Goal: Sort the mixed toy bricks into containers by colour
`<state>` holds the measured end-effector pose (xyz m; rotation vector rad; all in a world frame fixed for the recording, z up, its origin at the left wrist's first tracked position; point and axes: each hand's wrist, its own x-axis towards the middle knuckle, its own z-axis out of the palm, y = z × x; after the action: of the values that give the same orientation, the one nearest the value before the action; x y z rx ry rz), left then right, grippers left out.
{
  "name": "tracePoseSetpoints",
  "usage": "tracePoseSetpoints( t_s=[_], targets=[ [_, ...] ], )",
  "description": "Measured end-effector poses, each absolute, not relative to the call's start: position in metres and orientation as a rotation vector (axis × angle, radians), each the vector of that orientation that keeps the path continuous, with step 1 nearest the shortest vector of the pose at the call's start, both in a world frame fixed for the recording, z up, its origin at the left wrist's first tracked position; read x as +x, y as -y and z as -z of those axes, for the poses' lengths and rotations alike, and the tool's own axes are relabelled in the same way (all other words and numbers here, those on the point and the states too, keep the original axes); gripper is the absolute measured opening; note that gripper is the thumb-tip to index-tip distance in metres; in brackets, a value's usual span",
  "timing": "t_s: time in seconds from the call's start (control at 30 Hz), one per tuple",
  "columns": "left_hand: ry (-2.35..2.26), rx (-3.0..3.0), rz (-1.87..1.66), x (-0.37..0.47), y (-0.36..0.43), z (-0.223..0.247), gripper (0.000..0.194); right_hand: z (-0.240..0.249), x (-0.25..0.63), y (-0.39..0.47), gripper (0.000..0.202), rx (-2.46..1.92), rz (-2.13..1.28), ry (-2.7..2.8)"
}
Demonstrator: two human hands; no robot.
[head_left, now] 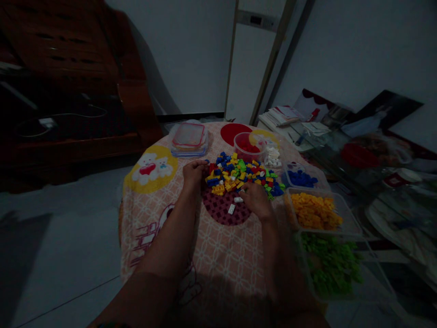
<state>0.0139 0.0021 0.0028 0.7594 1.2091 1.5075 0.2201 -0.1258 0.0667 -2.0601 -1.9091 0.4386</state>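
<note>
A mixed pile of toy building bricks [235,175] in several colours lies mid-table. At its left edge is my left hand [194,174], fingers closed together, with a small blue brick [207,161] at the fingertips. My right hand [256,199] is at the near right side of the pile, its fingers curled in a pinch on a small white brick [242,191], partly hidden. Two loose white bricks, one nearer me [231,209] and one by the right fingers [238,199], lie on the dark red circle of the tablecloth [218,255].
Clear containers hold green bricks [332,264], yellow bricks [314,210], blue bricks [301,178] and white bricks [272,157] along the right. A round tub [244,136] with red bricks stands behind the pile. Stacked lids [189,139] lie back left. A cluttered glass table [327,150] adjoins right.
</note>
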Motion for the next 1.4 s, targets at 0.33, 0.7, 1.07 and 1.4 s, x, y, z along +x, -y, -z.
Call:
tracePoseSetpoints(
  t_s=[0.33,0.7,1.07,1.4],
  targets=[
    [-1.198,0.776,-1.524,0.014,-0.005,0.003,0.02,-0.062,0.26,0.107,0.019,-1.637,-0.854,0.935],
    [-1.22,0.755,-1.48,0.014,-0.006,0.001,0.018,-0.096,0.303,0.039,0.048,-1.541,-0.346,0.717],
    [-1.204,0.774,-1.499,0.013,-0.007,0.004,0.022,-0.075,0.249,0.112,0.011,-1.692,-0.903,1.538],
    [-1.193,0.762,-1.489,0.013,-0.004,0.001,0.024,-0.072,0.223,0.125,0.024,-2.051,-0.572,2.366]
  ],
)
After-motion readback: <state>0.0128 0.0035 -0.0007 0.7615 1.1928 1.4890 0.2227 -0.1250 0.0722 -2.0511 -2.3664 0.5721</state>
